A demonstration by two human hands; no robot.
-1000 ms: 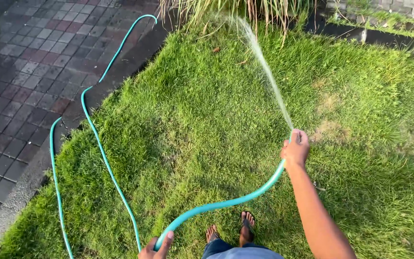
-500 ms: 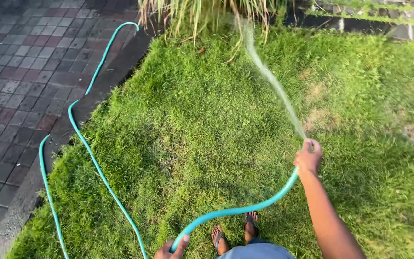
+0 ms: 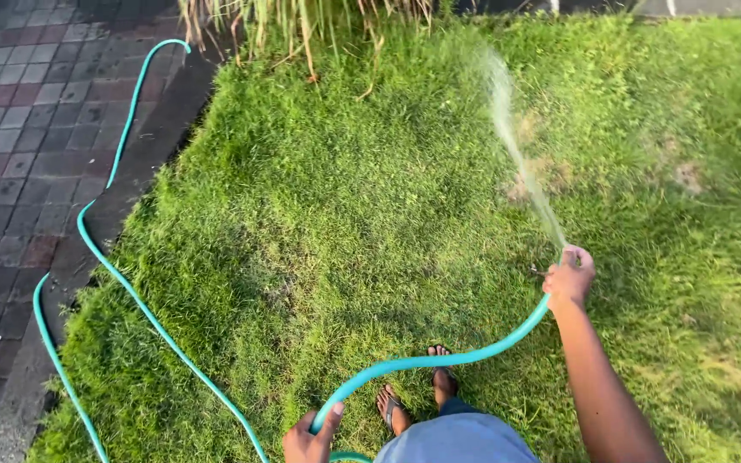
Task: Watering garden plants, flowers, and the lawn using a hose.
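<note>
A person's right hand [image 3: 569,281] is clenched around the end of a teal garden hose [image 3: 439,358], from which a thin spray of water [image 3: 516,146] arcs up and away over the lawn [image 3: 345,214]. The left hand [image 3: 309,439], at the bottom edge of the view, grips the same hose lower down, thumb laid along it. Between the two hands the hose bows in a raised curve above the person's sandalled feet [image 3: 418,399]. The rest of the hose trails leftward, looping across the grass and onto the dark brick paving [image 3: 19,129] that borders the lawn's left side. Tall dry-tipped grass [image 3: 302,21] stands at the far edge. Bare brownish patches [image 3: 542,171] lie just beneath the spray. Open turf spreads right and ahead.
</note>
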